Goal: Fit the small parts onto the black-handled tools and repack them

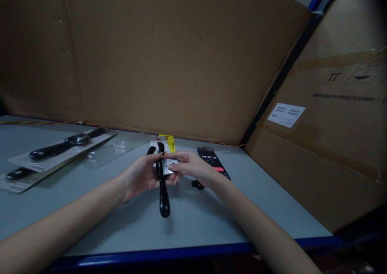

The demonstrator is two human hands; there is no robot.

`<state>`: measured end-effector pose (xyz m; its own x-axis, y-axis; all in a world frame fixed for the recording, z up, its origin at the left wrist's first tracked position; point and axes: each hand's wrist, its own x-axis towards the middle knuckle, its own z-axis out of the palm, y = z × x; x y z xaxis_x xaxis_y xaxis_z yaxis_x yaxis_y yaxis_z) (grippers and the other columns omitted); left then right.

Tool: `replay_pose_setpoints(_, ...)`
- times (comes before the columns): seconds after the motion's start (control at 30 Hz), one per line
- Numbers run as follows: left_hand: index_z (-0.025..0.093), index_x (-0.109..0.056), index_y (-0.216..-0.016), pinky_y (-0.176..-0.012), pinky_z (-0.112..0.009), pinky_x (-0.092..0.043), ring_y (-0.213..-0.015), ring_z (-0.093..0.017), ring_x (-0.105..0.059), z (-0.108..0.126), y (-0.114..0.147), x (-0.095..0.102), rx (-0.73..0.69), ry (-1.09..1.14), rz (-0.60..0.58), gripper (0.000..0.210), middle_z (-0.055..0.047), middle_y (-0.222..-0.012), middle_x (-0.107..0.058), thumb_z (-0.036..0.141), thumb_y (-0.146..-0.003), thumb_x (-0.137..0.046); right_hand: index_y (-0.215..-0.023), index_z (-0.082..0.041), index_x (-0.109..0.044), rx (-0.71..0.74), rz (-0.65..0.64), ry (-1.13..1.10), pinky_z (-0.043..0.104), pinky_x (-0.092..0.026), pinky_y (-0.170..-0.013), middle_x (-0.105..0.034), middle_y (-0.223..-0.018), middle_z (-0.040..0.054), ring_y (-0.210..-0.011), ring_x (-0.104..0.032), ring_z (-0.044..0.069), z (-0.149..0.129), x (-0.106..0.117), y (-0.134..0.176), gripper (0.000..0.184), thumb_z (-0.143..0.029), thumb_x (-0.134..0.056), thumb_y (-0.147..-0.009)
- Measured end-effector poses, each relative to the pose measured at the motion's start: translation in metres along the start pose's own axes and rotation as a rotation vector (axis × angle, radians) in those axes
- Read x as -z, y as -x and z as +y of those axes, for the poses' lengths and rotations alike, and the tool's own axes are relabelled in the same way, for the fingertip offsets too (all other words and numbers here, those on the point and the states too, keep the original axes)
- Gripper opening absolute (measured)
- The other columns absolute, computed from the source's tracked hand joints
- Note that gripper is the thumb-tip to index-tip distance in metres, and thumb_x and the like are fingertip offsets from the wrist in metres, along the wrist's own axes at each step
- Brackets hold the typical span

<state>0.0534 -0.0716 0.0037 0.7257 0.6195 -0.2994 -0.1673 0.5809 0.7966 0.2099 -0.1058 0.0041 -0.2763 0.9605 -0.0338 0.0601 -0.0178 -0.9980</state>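
Note:
In front of me, my left hand [145, 175] is wrapped round a long black tool [164, 199]. Its rounded handle, with a small hole near the end, points toward me. A second black arm [151, 149] shows past my left fingers. My right hand [189, 167] has its fingers closed at the tool's middle, on a flat silvery piece [167, 168] whose kind I cannot make out. Fingers of both hands hide much of the tool's centre. Beneath my right wrist lies a small black knob-like part [198, 185].
On the left lie carded packs [45, 163] with similar black tools. Beside them is a clear plastic blister shell [111, 151]. A yellow-edged card [168, 141] lies behind my hands. A phone [210, 157] showing a timer is at right. Cardboard [166, 64] walls the back; a carton [320, 145] stands right.

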Motion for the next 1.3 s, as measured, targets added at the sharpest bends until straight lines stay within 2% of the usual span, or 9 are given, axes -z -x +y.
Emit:
replay_pose_setpoints(0.2, 0.010, -0.044, -0.113, -0.084, -0.042, -0.046, -0.076, -0.021, -0.064, -0.005, 0.001, 0.000, -0.032, 0.099, -0.100, 0.035, -0.011, -0.086, -0.064, 0.018, -0.079, -0.043, -0.110, -0.022, -0.039, 0.050, 0.098, 0.159, 0.019, -0.037, -0.029, -0.049, -0.052, -0.0097, -0.033, -0.047, 0.008, 0.012, -0.002, -0.005, 0.053, -0.021, -0.066, -0.064)
replay_pose_setpoints(0.33, 0.013, -0.041, -0.116, -0.084, -0.048, -0.045, -0.076, -0.022, -0.064, -0.006, 0.001, 0.000, -0.049, 0.088, -0.058, 0.039, -0.011, -0.091, -0.062, 0.015, -0.078, -0.043, -0.105, -0.022, -0.037, 0.094, 0.089, 0.189, 0.016, -0.029, -0.029, -0.043, -0.046, -0.0130, -0.031, -0.040, 0.005, 0.015, -0.005, -0.006, 0.053, -0.022, -0.068, -0.062)
replay_pose_setpoints(0.47, 0.016, -0.041, -0.118, -0.081, -0.050, -0.046, -0.076, -0.022, -0.064, -0.007, 0.000, 0.002, -0.086, 0.022, -0.002, 0.040, -0.011, -0.098, -0.061, 0.017, -0.078, -0.046, -0.097, -0.022, -0.040, 0.104, 0.116, 0.232, 0.017, -0.028, -0.031, -0.039, -0.044, -0.0136, -0.033, -0.037, 0.005, 0.014, -0.005, -0.006, 0.048, -0.024, -0.069, -0.060)
replay_pose_setpoints(0.67, 0.015, -0.043, -0.120, -0.081, -0.049, -0.046, -0.087, -0.026, -0.063, -0.009, 0.000, 0.004, -0.060, 0.027, -0.049, 0.042, -0.013, -0.102, -0.062, 0.022, -0.079, -0.050, -0.085, -0.022, -0.046, 0.107, 0.077, 0.270, 0.017, -0.029, -0.033, -0.042, -0.046, -0.0108, -0.034, -0.038, 0.004, 0.012, 0.001, -0.005, 0.032, -0.032, -0.067, -0.064)
replay_pose_setpoints(0.9, 0.019, -0.045, -0.117, -0.078, -0.048, -0.049, -0.079, -0.022, -0.064, -0.011, -0.001, 0.002, -0.136, -0.019, 0.032, 0.041, -0.011, -0.103, -0.061, 0.012, -0.077, -0.051, -0.105, -0.024, -0.041, 0.220, 0.218, 0.433, 0.018, -0.032, -0.036, -0.043, -0.049, -0.0109, -0.039, -0.042, 0.007, 0.013, -0.008, -0.005, 0.056, -0.036, -0.072, -0.059)
replay_pose_setpoints(1.03, 0.015, -0.042, -0.117, -0.079, -0.046, -0.050, -0.092, -0.025, -0.061, -0.008, 0.000, 0.001, -0.108, 0.025, 0.101, 0.042, -0.016, -0.105, -0.060, 0.004, -0.077, -0.049, -0.097, -0.021, -0.051, 0.162, 0.231, 0.558, 0.019, -0.030, -0.037, -0.045, -0.050, -0.0069, -0.040, -0.042, 0.008, 0.003, 0.029, -0.002, 0.037, -0.049, -0.055, -0.072)
replay_pose_setpoints(1.13, 0.014, -0.040, -0.119, -0.079, -0.046, -0.050, -0.094, -0.026, -0.061, -0.006, 0.001, 0.003, -0.094, 0.048, 0.128, 0.042, -0.017, -0.103, -0.060, 0.003, -0.079, -0.046, -0.084, -0.019, -0.057, 0.076, 0.280, 0.798, 0.021, -0.032, -0.042, -0.049, -0.055, -0.0039, -0.046, -0.045, 0.009, 0.003, 0.074, 0.004, 0.033, -0.045, -0.063, -0.066)
replay_pose_setpoints(1.23, 0.014, -0.040, -0.120, -0.080, -0.046, -0.050, -0.095, -0.026, -0.060, -0.004, 0.000, 0.006, -0.099, 0.058, 0.126, 0.044, -0.016, -0.102, -0.061, 0.003, -0.078, -0.047, -0.080, -0.019, -0.061, -0.079, 0.063, 0.973, 0.021, -0.031, -0.045, -0.052, -0.062, -0.0020, -0.054, -0.047, 0.010, 0.008, 0.104, 0.012, 0.036, -0.040, -0.072, -0.054)
replay_pose_setpoints(1.3, 0.014, -0.040, -0.121, -0.081, -0.046, -0.050, -0.096, -0.026, -0.059, -0.004, 0.000, 0.008, -0.100, 0.066, 0.118, 0.046, -0.016, -0.102, -0.061, 0.005, -0.077, -0.049, -0.088, -0.020, -0.060, -0.143, -0.115, 0.991, 0.021, -0.033, -0.048, -0.052, -0.066, -0.0022, -0.057, -0.048, 0.011, 0.011, 0.108, 0.017, 0.042, -0.039, -0.073, -0.052)
